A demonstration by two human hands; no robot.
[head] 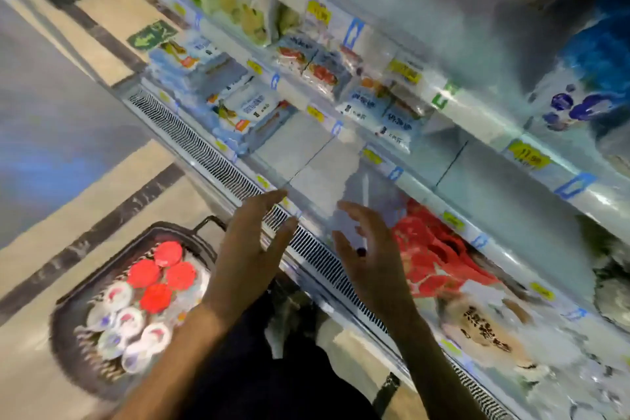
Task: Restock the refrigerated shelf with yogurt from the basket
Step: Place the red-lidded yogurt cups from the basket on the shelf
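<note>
Motion blur softens the whole tilted view, and print on the packs cannot be read. Nearest, both forearms rise from the bottom edge, which cuts them off, over dark clothing. The left hand is spread with straight fingers and holds nothing, its fingertips over the slotted vent grille along the front edge of the cooler. The right hand is just beside it, fingers loosely bent and also holding nothing. A pale smear behind its fingertips is too blurred to identify. Left of the left wrist, a dark basket sits on the tiled floor, its right rim hidden by the forearm. It holds the yogurt: red-lidded cups at its far end and white-lidded cups at its near end. Beyond the hands lies a white stretch of the refrigerated shelf, with red packs at its right and white-and-blue packs at its left. Yellow price tags line the shelf edges above.
</note>
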